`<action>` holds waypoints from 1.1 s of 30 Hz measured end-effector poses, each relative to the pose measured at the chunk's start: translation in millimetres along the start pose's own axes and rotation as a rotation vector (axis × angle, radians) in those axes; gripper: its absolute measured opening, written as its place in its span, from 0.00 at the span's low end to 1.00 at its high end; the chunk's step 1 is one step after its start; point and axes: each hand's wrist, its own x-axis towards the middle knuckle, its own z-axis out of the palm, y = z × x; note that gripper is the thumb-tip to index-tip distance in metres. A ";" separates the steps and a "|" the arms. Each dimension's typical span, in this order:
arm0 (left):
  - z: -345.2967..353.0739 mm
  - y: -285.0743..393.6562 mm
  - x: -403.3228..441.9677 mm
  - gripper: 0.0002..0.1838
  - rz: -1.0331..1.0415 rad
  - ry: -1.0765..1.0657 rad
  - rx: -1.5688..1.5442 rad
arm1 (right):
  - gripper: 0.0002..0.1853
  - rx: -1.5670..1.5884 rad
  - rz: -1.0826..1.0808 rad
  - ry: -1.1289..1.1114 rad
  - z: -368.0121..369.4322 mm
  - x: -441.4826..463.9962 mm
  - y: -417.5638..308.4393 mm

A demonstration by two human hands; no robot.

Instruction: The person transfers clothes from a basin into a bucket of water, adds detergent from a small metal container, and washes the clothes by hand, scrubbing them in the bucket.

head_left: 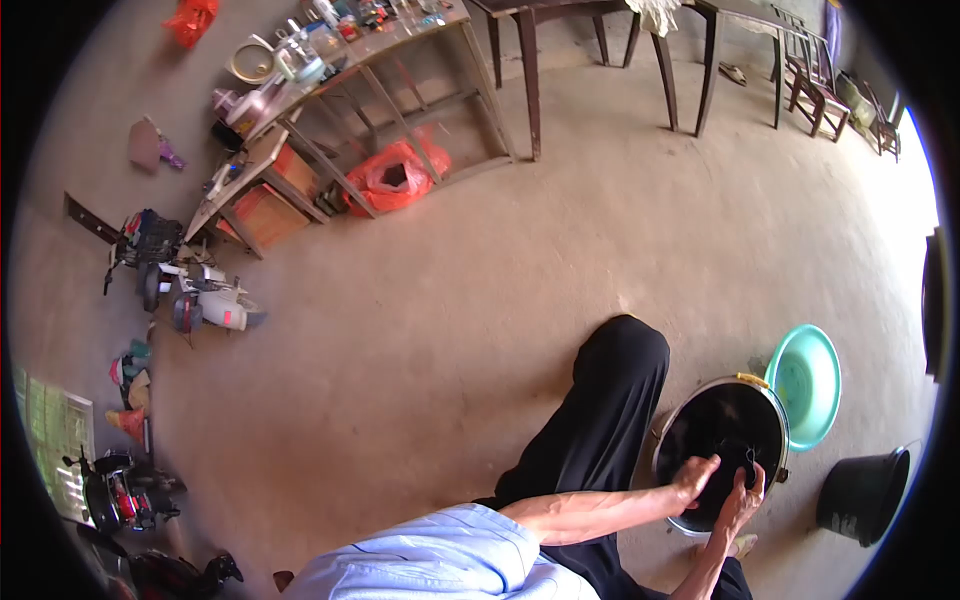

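A round bucket (665, 437) with a metal rim and a yellow handle grip (752, 380) stands in front of me, dark inside. Over its opening, my left hand (692, 480) has its fingers curled, thumb toward the other hand; whatever it grips is hidden. Close beside it, my right hand (741, 498) is closed around a small dark thing with thin pale strands sticking up. Its kind is too blurred to name. The bucket's contents are too dark to tell apart.
A green basin (822, 390) leans beside the bucket, and a black bucket (845, 500) stands further right. My bent knee (625, 350) is at the bucket's left. A cluttered workbench (390, 50), a dark table (527, 80) and motorbikes (215, 300) stand farther off.
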 end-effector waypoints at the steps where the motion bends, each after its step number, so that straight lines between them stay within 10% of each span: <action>1: 2.3 10.4 -14.4 0.40 -0.098 0.188 -0.060 | 0.17 -0.031 -0.083 -0.021 1.3 -3.2 -8.5; 4: -7.3 16.3 -15.6 0.46 -0.319 0.130 -0.245 | 0.25 -0.096 -0.324 -0.055 23.0 -48.0 -65.9; 7: -29.9 9.3 8.0 0.37 -0.196 -0.537 -0.576 | 0.26 -0.365 -0.366 -0.247 32.0 -92.9 -69.5; 9: -19.3 32.5 -23.0 0.32 -0.213 -0.284 -0.356 | 0.21 -0.437 -0.315 -0.133 49.9 -114.2 -80.2; 13: -45.1 -43.6 46.9 0.21 -0.109 -0.573 -0.852 | 0.18 -0.537 -0.216 0.020 70.3 -109.9 -77.1; 19: -0.3 10.6 9.1 0.19 -0.077 0.184 -0.291 | 0.29 -0.437 0.450 0.079 52.1 7.2 -19.0; 27: -17.4 31.9 26.9 0.39 -0.012 -0.267 -0.354 | 0.17 0.014 -0.062 -0.036 23.2 -37.2 -25.1; 28: -49.8 20.3 58.3 0.42 -0.184 -0.598 -0.497 | 0.15 -0.060 -0.053 -0.049 28.3 -56.7 -40.7; 33: -31.7 31.1 19.1 0.39 -0.257 -0.391 -0.310 | 0.13 -0.261 -0.244 0.153 63.1 -102.4 -71.7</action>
